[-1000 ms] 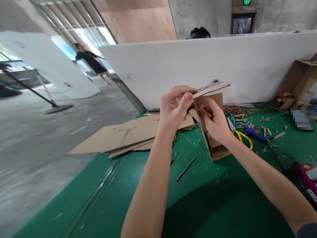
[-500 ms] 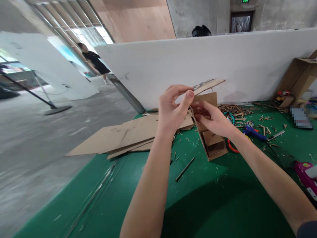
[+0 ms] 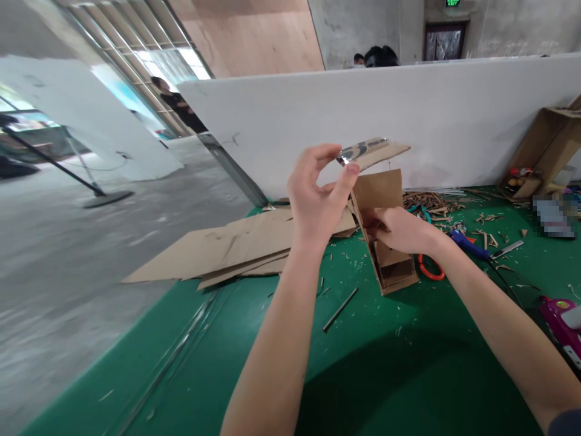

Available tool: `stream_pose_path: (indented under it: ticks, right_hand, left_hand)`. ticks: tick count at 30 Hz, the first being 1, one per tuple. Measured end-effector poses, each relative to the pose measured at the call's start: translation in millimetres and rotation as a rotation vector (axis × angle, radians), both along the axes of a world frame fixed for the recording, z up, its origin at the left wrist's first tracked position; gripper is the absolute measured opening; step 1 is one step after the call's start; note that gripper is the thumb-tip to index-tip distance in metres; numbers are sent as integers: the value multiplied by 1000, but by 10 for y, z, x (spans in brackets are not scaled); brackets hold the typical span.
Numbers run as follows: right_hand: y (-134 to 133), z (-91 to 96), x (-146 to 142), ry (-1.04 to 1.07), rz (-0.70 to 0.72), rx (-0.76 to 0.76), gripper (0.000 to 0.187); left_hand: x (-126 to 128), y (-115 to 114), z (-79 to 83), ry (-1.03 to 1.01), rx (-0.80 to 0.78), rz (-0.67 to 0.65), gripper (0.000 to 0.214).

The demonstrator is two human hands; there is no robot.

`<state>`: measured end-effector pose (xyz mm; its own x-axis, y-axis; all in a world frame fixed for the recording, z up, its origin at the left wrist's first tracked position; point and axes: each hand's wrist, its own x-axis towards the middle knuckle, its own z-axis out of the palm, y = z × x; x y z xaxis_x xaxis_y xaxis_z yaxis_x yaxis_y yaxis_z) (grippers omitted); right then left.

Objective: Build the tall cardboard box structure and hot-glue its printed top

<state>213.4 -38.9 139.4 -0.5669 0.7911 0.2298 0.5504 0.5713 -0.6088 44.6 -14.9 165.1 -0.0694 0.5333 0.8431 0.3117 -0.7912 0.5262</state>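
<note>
A tall, narrow cardboard box (image 3: 379,189) stands on the green table, with a small compartment at its near end. Above it tilts a cardboard flap (image 3: 385,154) with a shiny silver strip on top. My left hand (image 3: 318,194) pinches the flap's left end between thumb and fingers. Lower down, my right hand (image 3: 399,230) reaches into the box with bent fingers. Its fingertips are hidden by the hand and the box wall, so whatever they grip does not show.
Flat cardboard sheets (image 3: 240,245) lie to the left, and a thin metal rod (image 3: 340,310) in front. On the right are orange-handled scissors (image 3: 430,267), a blue glue gun (image 3: 469,245), cardboard scraps (image 3: 431,204) and another cardboard box (image 3: 558,139). A white partition (image 3: 272,121) rises behind.
My right hand has moved from the box's upper left edge down and further inside. The flap's silver strip shows more now, with my left fingers shifted slightly up.
</note>
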Motion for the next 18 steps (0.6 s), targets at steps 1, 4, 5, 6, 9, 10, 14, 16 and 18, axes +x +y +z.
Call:
stream_pose_path:
  ticks: [1, 4, 5, 6, 9, 10, 14, 16, 18]
  right_hand:
    - [7, -13, 1, -1, -2, 4, 23]
    - [17, -34, 22, -51, -4, 3, 20]
    - [16, -35, 31, -81, 0, -4, 20]
    - [12, -33, 38, -116, 7, -17, 20]
    - [-15, -13, 41, -233, 32, -57, 21]
    - [-29, 0, 35, -270, 31, -64, 23]
    - [-88, 68, 0, -399, 22, -89, 30]
    - [-114, 99, -12, -460, 31, -105, 34]
    - [-136, 116, -20, -523, 39, -116, 39]
  left_hand:
    - [6, 3, -7, -17, 9, -14, 49]
    - [37, 5, -27, -15, 25, -66, 45]
    - [52, 3, -33, -9, 36, -86, 45]
    - [70, -1, -39, -5, 50, -104, 45]
    - [123, -22, -55, 15, 78, -134, 48]
    - [137, -32, -60, 26, 77, -138, 49]
    - [158, -68, -76, 55, 83, -168, 47]
    - [151, -75, -83, 75, 94, -171, 43]
    - [139, -73, -87, 101, 96, -161, 41]
